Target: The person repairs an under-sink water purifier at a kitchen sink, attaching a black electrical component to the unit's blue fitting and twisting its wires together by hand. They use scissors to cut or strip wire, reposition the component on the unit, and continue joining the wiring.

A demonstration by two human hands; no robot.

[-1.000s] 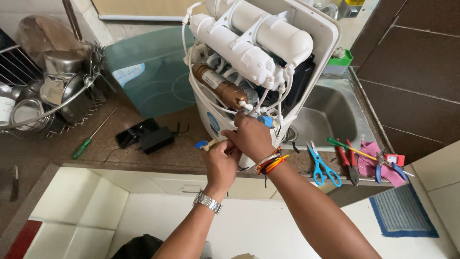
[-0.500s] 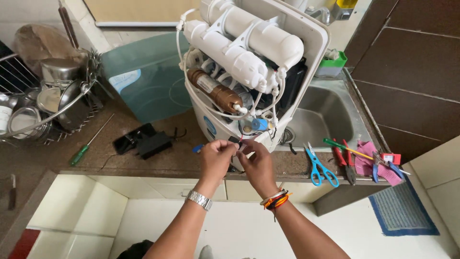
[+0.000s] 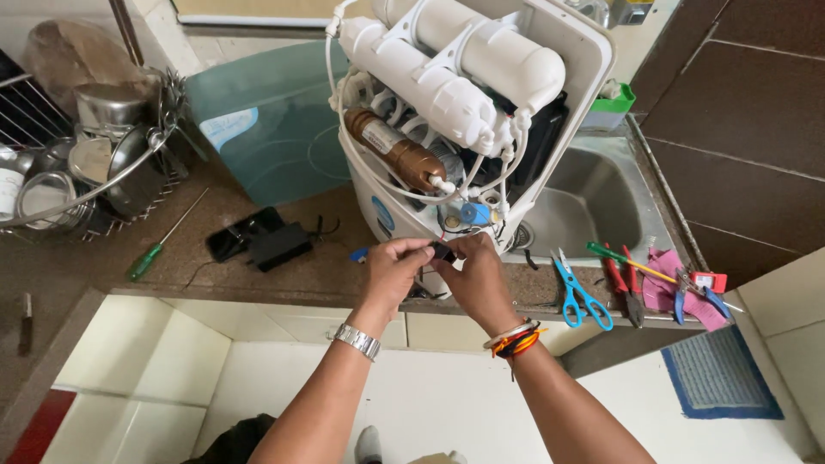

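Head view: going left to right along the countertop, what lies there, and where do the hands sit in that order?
Dish rack → green-handled screwdriver → black adapter → left hand and right hand, pinching a small black part before the open water purifier → blue scissors → red-handled pliers → pink cloth.

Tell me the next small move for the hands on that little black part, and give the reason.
Probably bring the small black part up toward the tubing at the purifier base. Left hand and right hand both pinch it just below the blue fitting, clear of the unit.
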